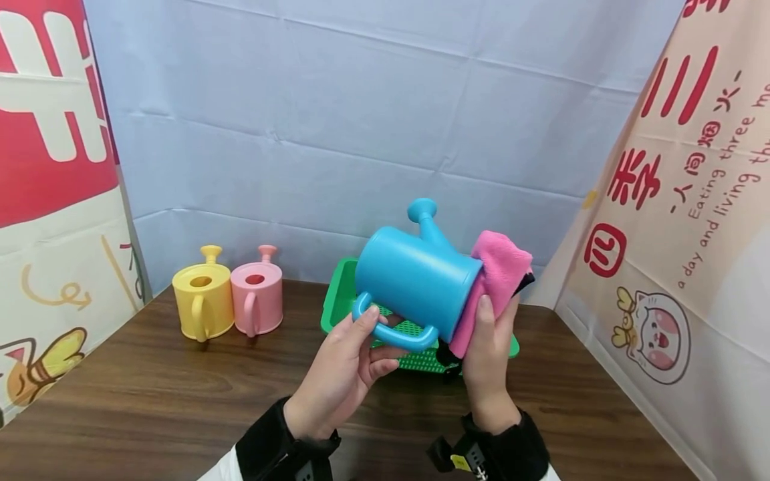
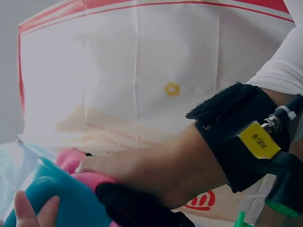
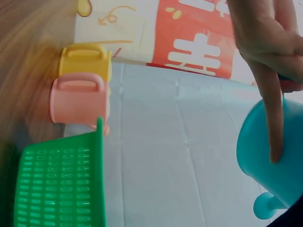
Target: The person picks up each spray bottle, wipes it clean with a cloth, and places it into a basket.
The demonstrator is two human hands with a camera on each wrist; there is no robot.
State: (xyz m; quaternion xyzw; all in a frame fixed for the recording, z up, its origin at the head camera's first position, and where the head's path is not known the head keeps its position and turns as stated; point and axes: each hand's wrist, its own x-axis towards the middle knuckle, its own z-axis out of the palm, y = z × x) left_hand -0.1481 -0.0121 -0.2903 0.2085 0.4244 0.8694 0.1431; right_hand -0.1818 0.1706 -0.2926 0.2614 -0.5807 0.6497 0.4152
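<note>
A blue watering can (image 1: 415, 277) is held tilted on its side above the table, its spout pointing up. My left hand (image 1: 349, 374) grips it by the handle, thumb on top. In the right wrist view, one finger of the left hand (image 3: 267, 52) stretches along the can's side. My right hand (image 1: 490, 354) holds a pink cloth (image 1: 496, 270) against the can's base, at the right end. Black material shows at the edge of the cloth. The left wrist view shows the cloth (image 2: 71, 161) bunched under the right hand's fingers.
Behind the can, a green perforated basket (image 1: 339, 294) stands on the wooden table (image 1: 240, 387). To the left, a yellow watering can (image 1: 219, 300) and a pink watering can (image 1: 271, 300) stand upright side by side. Cloth sheets hang at the back and both sides.
</note>
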